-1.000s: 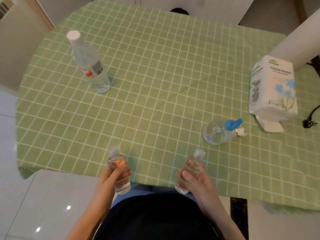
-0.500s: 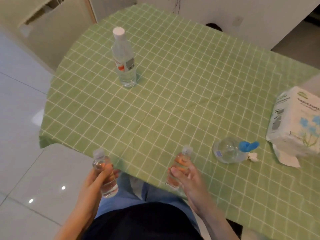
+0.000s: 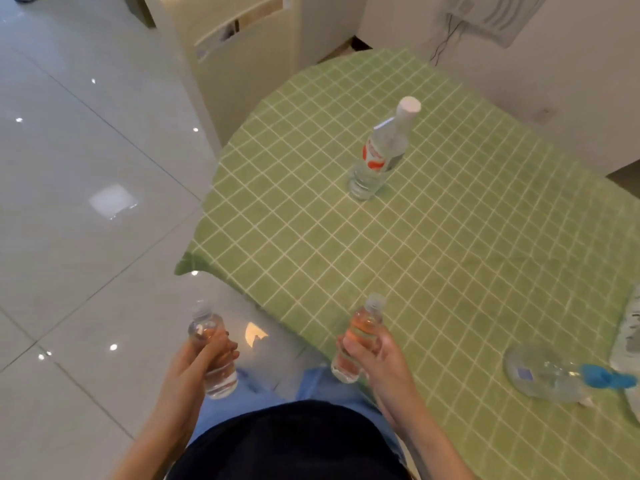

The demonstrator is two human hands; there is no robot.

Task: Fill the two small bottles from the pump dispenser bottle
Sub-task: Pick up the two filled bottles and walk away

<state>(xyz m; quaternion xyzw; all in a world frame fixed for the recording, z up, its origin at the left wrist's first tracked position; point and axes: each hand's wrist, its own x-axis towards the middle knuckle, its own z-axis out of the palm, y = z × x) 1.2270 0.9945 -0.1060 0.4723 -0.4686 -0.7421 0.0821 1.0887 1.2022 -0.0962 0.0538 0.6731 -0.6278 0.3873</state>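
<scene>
My left hand (image 3: 199, 362) grips a small clear capped bottle (image 3: 211, 344) upright, out over the floor to the left of the table. My right hand (image 3: 379, 358) grips a second small clear capped bottle (image 3: 360, 336) upright at the table's near edge. The clear pump dispenser bottle (image 3: 543, 372) with a blue pump head (image 3: 606, 375) lies on the green checked tablecloth (image 3: 450, 254) at the right, apart from both hands.
A tall clear water bottle (image 3: 381, 150) with a white cap and red label stands further back on the table. A white tissue pack (image 3: 630, 337) is cut off at the right edge. Glossy floor tiles and a beige cabinet (image 3: 242, 57) lie to the left.
The view has swung left, so the table sits further right in frame. Both hands keep holding their small bottles; my left hand is further out over the floor.
</scene>
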